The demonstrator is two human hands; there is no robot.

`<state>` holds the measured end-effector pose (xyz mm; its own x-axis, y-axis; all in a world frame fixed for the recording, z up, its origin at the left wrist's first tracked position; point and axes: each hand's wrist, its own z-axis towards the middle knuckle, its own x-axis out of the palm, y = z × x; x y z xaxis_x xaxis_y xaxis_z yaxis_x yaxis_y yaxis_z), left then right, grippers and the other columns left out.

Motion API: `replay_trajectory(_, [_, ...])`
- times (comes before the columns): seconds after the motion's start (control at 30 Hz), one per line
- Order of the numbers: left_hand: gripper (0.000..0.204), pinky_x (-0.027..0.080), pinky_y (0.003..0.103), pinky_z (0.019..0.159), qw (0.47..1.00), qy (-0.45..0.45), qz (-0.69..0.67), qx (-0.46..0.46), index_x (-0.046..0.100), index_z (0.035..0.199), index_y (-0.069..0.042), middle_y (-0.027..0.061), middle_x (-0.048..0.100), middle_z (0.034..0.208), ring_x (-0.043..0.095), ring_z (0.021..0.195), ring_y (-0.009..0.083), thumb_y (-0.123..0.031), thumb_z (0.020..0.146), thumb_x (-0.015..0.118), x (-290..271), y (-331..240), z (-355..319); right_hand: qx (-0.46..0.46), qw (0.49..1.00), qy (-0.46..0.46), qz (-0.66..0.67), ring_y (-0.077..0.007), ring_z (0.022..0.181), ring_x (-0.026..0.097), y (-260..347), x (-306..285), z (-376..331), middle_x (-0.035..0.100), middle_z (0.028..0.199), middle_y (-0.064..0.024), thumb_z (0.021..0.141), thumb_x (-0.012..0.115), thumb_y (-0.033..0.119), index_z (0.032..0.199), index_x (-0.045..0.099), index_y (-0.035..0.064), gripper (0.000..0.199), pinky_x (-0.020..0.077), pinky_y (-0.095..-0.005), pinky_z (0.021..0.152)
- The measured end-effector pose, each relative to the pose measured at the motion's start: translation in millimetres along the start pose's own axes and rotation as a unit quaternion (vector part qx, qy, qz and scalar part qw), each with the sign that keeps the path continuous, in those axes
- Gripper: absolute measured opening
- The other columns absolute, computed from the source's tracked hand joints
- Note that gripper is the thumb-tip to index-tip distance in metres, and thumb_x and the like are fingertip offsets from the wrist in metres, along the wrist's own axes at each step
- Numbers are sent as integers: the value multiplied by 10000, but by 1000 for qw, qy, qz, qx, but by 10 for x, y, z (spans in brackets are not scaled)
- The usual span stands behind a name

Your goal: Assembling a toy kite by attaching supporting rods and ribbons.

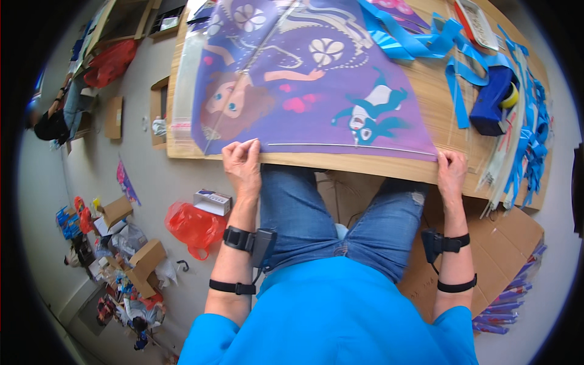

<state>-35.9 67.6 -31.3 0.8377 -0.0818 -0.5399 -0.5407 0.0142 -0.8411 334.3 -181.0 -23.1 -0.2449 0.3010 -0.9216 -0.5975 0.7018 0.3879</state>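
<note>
Head view: my left hand [242, 163] and right hand [451, 170] pinch the near edge of the purple kite sheet [304, 79], spread on the wooden table [377, 165]. I'd keep both pinches level, tension even; blue ribbons [523, 121] lie far right.

A pale grey floor [152, 201] spreads below a light wooden tabletop [365, 165]. Left of the fingers lie a red plastic bag [194, 226], a small white box [213, 201] and open cardboard boxes [143, 263] amid clutter. Flattened brown cardboard [511, 234] lies beneath the tabletop's right end.
</note>
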Motion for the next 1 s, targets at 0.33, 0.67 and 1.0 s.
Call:
replay_trajectory(0.33, [144, 448, 245, 872, 999, 22, -20, -23, 707, 967, 5, 21, 450, 1053, 520, 954, 105, -108, 882, 684, -130, 180, 68, 96, 993, -3, 72, -324, 921, 553, 309, 72, -40, 571, 898, -134, 790, 704, 168, 743, 628, 32, 163, 442, -436, 807])
replay_trajectory(0.67, [156, 433, 242, 875, 998, 29, -46, -28, 714, 981, -13, 14, 441, 1039, 503, 942, 97, -136, 891, 679, -90, 147, 45, 117, 990, -1, 80, -314, 943, 552, 289, 56, -36, 571, 913, -122, 798, 706, 170, 763, 631, 28, 164, 436, -438, 817])
replay_trajectory(1.0, [155, 434, 237, 869, 999, 37, -23, -9, 713, 977, -12, 13, 445, 1034, 501, 941, 98, -139, 894, 676, -119, 191, 72, 120, 990, 4, 77, -312, 983, 535, 318, 58, -51, 562, 943, -114, 807, 696, 180, 780, 626, 37, 162, 416, -448, 843])
